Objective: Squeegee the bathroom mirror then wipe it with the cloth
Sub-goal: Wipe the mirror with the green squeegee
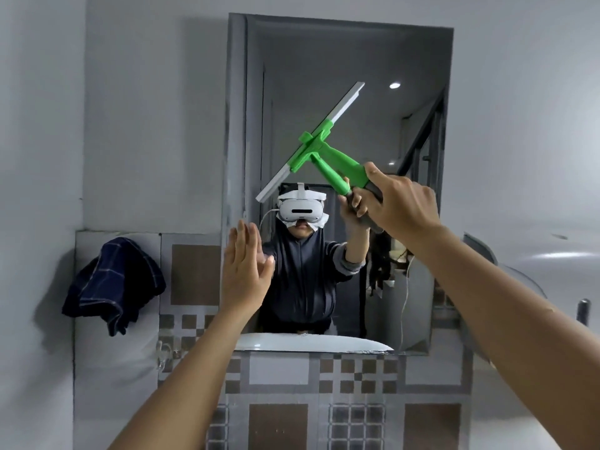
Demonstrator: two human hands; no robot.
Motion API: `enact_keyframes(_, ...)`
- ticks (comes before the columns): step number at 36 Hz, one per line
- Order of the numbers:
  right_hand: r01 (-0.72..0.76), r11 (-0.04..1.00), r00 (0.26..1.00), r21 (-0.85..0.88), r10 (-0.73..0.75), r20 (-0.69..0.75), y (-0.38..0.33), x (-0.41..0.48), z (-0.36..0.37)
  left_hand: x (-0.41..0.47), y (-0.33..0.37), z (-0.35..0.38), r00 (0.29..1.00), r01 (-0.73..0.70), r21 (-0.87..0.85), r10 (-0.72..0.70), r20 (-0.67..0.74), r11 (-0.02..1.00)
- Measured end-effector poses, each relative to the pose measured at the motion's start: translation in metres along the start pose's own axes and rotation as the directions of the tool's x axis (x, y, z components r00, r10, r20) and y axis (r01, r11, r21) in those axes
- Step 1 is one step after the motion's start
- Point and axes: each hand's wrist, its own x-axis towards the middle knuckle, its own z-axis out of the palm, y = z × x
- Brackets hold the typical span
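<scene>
The bathroom mirror [350, 53] hangs on the wall ahead in a grey frame. My right hand [402, 203] grips the handle of a green squeegee [328, 151] whose white blade runs diagonally across the middle of the glass, upper end to the right. My left hand [243, 267] is flat, fingers up and together, at the mirror's lower left edge, holding nothing. A dark blue checked cloth [113, 284] hangs on the wall to the left of the mirror, apart from both hands.
A white basin rim [311, 344] shows at the mirror's bottom edge. Patterned grey and brown tiles [279, 368] cover the wall below. A curved glass shelf [519, 274] and a dark tap [582, 311] are at the right. A person wearing a headset is reflected.
</scene>
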Motion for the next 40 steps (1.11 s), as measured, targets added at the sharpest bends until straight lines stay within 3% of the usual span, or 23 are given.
enact_keyframes(8, -0.044, 0.999, 0.999, -0.001, 0.044, 0.014, 0.032, -0.023, -0.008, 0.005, -0.010, 0.006, 1.000, 0.020, 0.040, -0.021, 0.020, 0.999)
enact_keyframes(18, -0.258, 0.964, 0.966, 0.067, 0.255, 0.044, 0.039, -0.068, -0.006, 0.001, -0.003, -0.011, 0.998, -0.067, -0.012, 0.067, 0.017, 0.998)
enact_keyframes(25, -0.468, 0.861, 0.881, 0.197, 0.472, 0.032, -0.004, -0.098, 0.016, 0.002, -0.013, -0.010, 0.996, -0.049, 0.087, 0.043, 0.075, 0.995)
enact_keyframes(40, -0.701, 0.613, 0.696, 0.364, 0.700, 0.162, -0.091, -0.120, 0.033, -0.001, -0.009, -0.012, 0.993, -0.033, 0.073, 0.024, 0.113, 0.997)
